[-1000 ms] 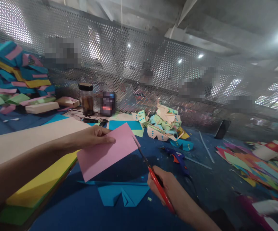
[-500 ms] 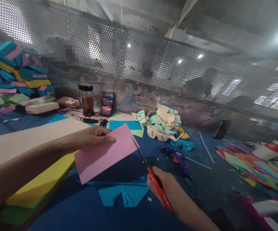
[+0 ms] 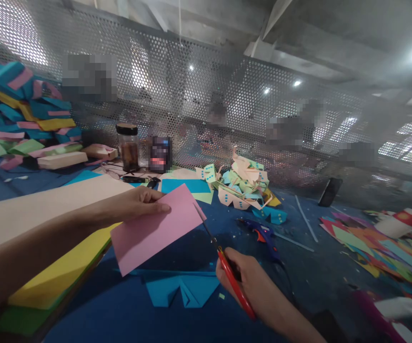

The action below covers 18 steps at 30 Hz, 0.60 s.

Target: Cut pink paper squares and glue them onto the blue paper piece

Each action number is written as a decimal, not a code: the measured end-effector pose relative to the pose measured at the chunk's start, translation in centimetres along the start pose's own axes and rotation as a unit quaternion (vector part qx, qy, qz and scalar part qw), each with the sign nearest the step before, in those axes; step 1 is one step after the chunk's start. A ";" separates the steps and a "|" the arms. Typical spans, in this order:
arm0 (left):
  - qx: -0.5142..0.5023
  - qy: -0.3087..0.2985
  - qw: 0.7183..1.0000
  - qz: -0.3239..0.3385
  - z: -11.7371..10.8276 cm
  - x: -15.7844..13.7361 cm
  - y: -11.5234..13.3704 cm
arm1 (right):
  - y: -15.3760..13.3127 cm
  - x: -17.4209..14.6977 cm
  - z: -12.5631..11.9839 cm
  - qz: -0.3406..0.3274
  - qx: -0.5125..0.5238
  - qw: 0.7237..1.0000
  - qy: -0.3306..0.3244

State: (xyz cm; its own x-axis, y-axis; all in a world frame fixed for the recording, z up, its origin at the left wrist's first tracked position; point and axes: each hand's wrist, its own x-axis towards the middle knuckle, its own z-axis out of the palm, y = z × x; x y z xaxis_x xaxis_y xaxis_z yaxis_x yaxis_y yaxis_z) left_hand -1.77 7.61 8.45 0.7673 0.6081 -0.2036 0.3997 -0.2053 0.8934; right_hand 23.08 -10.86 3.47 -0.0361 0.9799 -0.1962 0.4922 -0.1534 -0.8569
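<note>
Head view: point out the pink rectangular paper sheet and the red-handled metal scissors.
Pink rectangular paper sheet (image 3: 158,233), head view: middle of its face.
Red-handled metal scissors (image 3: 227,273), head view: the red handle.

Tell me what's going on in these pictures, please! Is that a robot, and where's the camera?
There's no robot here, just a person with two bare hands. One camera, worn on the person's head, takes all the pictures, looking forward and down. The left hand holds a sheet of pink paper. The right hand holds red-handled scissors, their blades at the paper's edge. On the blue table below lies a folded blue paper piece. Farther back are a pile of folded paper pieces, a blue glue gun and a jar with a black lid. Behind stands a metal screen full of holes.
</note>
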 end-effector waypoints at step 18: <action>-0.019 -0.029 0.999 -0.007 0.1 -0.2 -0.4 | 0.5 0.1 0.2 -0.030 -0.053 0.998 0.004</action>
State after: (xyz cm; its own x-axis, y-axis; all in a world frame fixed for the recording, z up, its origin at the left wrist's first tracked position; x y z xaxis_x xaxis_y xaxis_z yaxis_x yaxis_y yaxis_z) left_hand -2.05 7.51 8.07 0.7898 0.5651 -0.2384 0.3926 -0.1673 0.9043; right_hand 23.14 -10.88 2.88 -0.0618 0.9879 -0.1425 0.5780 -0.0810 -0.8120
